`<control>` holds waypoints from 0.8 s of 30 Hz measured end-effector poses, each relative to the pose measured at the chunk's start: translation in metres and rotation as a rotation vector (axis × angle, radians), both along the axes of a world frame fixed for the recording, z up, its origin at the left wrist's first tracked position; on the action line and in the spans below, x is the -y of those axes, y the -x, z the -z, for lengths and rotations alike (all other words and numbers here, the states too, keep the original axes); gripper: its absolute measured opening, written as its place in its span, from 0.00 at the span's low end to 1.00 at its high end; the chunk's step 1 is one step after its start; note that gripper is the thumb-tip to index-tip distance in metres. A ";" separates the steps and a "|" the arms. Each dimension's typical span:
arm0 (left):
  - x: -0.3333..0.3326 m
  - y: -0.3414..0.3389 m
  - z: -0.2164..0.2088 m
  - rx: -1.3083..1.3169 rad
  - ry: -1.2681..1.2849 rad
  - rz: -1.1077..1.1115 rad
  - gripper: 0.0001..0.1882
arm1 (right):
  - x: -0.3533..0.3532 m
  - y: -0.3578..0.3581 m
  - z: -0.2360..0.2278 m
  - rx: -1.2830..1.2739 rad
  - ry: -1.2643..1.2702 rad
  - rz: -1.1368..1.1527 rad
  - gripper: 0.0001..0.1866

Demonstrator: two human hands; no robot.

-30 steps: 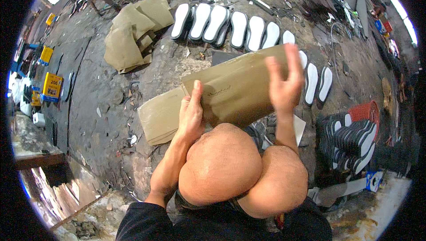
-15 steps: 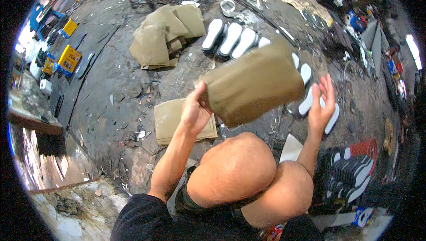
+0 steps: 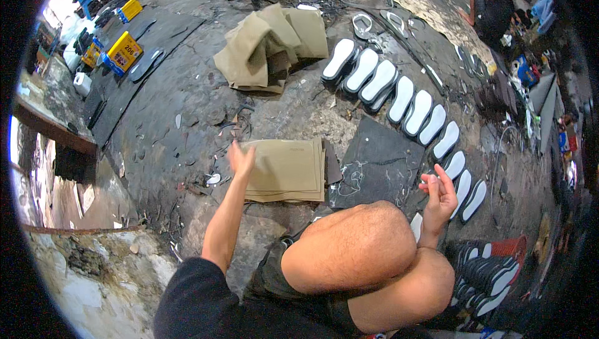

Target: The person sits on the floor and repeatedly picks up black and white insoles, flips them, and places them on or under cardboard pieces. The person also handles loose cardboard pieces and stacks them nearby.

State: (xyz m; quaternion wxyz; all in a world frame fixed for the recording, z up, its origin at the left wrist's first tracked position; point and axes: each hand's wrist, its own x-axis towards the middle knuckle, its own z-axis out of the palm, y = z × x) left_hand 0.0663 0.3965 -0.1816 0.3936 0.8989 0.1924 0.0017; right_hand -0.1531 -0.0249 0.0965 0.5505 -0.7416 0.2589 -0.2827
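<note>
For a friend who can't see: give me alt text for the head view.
An open left hand is by a stack of tan sheets on the floor; the right hand, empty, hovers beside bare knees. Beyond, white-topped soles curve in a row near heaped tan sheets.

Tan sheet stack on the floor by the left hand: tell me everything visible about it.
The tan sheet stack lies flat on the dark, littered floor: roughly rectangular, matt, rubber- or foam-like sheets, their edges slightly uneven at the right and bottom. The top sheet bears a small mark near its upper right corner. The left hand overlaps its left side in view; whether it touches is unclear. A dark brown piece shows along the right edge, with a dark sheet beyond.
</note>
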 end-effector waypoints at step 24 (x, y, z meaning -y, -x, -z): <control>0.046 0.096 -0.195 -0.131 0.916 0.353 0.43 | -0.173 -0.125 0.081 -0.365 -0.026 -0.956 0.20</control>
